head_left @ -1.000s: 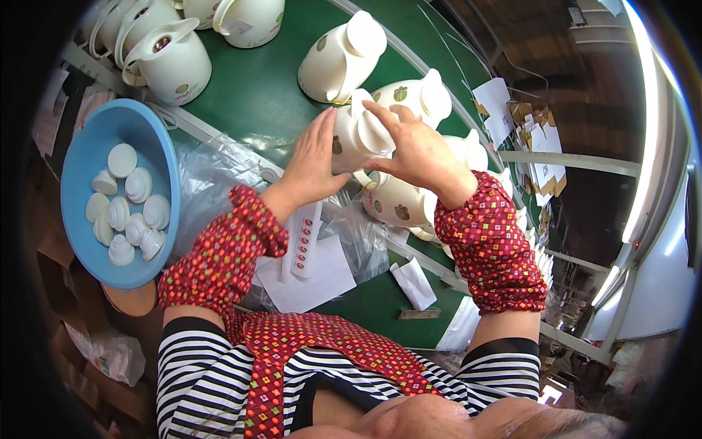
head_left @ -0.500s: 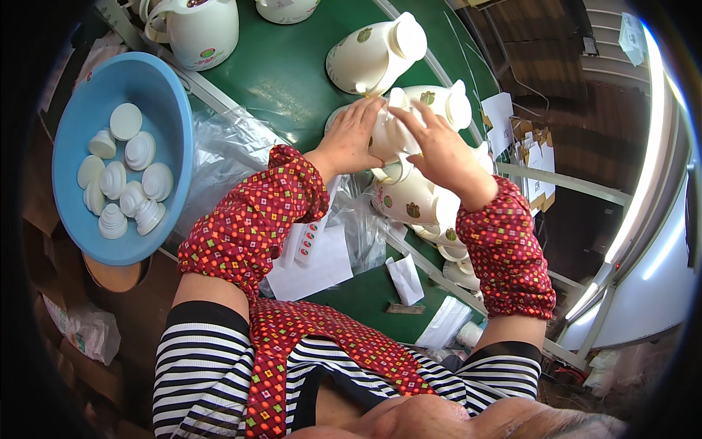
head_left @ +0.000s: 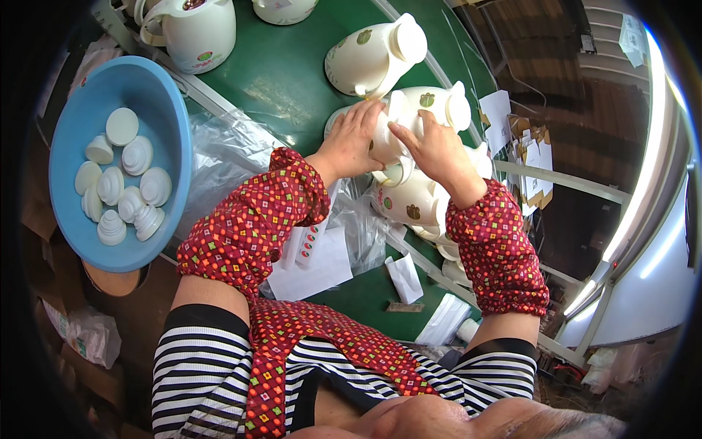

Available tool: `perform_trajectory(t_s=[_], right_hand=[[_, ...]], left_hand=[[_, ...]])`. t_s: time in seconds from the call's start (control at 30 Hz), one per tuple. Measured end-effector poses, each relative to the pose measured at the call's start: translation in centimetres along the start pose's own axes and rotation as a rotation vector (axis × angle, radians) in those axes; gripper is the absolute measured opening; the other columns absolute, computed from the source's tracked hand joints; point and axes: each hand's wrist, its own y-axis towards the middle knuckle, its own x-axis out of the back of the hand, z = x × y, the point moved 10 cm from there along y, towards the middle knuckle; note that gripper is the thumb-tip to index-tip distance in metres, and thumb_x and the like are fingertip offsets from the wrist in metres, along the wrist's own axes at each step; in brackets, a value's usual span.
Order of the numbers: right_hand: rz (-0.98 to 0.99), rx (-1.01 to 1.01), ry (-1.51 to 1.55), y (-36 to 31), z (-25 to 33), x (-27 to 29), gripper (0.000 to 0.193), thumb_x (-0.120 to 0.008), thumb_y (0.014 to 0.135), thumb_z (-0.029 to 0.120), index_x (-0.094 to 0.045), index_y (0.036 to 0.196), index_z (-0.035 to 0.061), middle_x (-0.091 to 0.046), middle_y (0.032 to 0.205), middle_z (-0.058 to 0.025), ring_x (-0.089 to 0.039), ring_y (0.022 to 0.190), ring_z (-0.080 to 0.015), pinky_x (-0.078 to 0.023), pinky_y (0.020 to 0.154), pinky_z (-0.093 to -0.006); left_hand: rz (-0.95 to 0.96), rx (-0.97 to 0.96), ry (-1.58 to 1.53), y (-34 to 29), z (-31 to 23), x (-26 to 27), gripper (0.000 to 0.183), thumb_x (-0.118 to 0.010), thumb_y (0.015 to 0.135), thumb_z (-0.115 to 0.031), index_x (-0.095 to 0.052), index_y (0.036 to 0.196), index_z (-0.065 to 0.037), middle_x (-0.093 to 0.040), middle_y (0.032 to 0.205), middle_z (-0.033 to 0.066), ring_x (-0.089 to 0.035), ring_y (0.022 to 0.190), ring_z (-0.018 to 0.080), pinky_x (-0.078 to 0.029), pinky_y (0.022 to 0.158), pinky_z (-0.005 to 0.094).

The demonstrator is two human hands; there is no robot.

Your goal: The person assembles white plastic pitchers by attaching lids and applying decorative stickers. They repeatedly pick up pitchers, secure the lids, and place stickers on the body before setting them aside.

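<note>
Between my hands is a cream vacuum jug (head_left: 385, 139), its handle toward me. My left hand (head_left: 351, 143) is closed round the jug's far left side, fingers together along it and thumb near the handle. My right hand (head_left: 442, 155) grips the jug's neck from the right, its thumb laid on the collar and its other fingers curled, partly hidden. Just beyond stands another cream jug (head_left: 428, 102) with a brown-green printed motif. A third jug (head_left: 415, 197) lies under my right wrist. Farther off, one more jug (head_left: 373, 55) leans with its capped top to the right.
At the left a blue basin (head_left: 62, 183) holds several white stepped stoppers (head_left: 111, 184). Clear plastic sheeting (head_left: 219, 157), a white paper (head_left: 322, 267) and a strip of round stickers (head_left: 308, 245) lie near me on the green table (head_left: 292, 80). A white jug (head_left: 197, 36) stands at the back left.
My right hand has drawn its spread fingers in from over the jug's top and shifted slightly nearer me. My left hand stays on the jug.
</note>
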Motion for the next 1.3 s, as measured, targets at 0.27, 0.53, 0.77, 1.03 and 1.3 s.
perform_trajectory(t_s=[0.27,0.53,0.77,1.03,1.3], right_hand=[[-0.012,0.378,0.027,-1.9,1.8,0.9,0.074,-0.086,0.077,0.011,-0.061,0.145,0.0176,-0.058,0.143,-0.0215,-0.061,0.125,-0.0406,-0.054,0.103,-0.0455],[0.032,0.806,-0.317,-3.2,4.0,0.2,0.070,-0.080,0.085,0.019,-0.053,0.150,0.0222,-0.044,0.159,-0.0192,-0.046,0.142,-0.0486,-0.054,0.107,-0.0506],[0.104,0.051,-0.047,0.1,-0.3,-0.9,0.083,-0.079,0.088,0.047,-0.050,0.146,-0.0031,-0.053,0.136,-0.0390,-0.070,0.103,-0.0493,-0.058,0.093,-0.0498],[0.059,0.896,-0.414,-3.4,3.1,-0.6,0.062,-0.072,0.087,0.004,-0.061,0.144,0.0253,-0.051,0.155,-0.0088,-0.050,0.139,-0.0394,-0.053,0.110,-0.0473],[-0.200,0.539,-0.293,-3.2,3.2,1.4,0.076,-0.084,0.084,0.036,-0.053,0.151,0.0189,-0.049,0.152,-0.0221,-0.055,0.133,-0.0471,-0.056,0.102,-0.0486]], left_hand=[[-0.007,-0.032,-0.010,-0.1,0.3,-0.1,0.119,-0.095,0.064,-0.030,-0.025,0.159,-0.009,-0.033,0.162,0.0186,-0.029,0.154,0.0390,-0.030,0.122,0.0573],[-0.027,-0.033,-0.027,-0.2,0.3,-0.4,0.119,-0.096,0.062,-0.027,-0.026,0.157,-0.008,-0.035,0.160,0.0186,-0.031,0.152,0.0394,-0.030,0.122,0.0565],[0.019,0.001,-0.025,0.0,0.4,-0.7,0.118,-0.095,0.064,-0.030,-0.025,0.158,-0.010,-0.033,0.162,0.0165,-0.028,0.154,0.0382,-0.030,0.120,0.0617],[0.044,0.013,-0.035,-0.1,0.3,-1.1,0.119,-0.095,0.066,-0.031,-0.024,0.158,-0.010,-0.031,0.163,0.0160,-0.026,0.155,0.0370,-0.029,0.120,0.0633],[-0.004,-0.018,-0.023,-0.4,0.1,-1.0,0.118,-0.095,0.065,-0.028,-0.024,0.158,-0.010,-0.031,0.163,0.0173,-0.027,0.155,0.0387,-0.029,0.123,0.0594]])
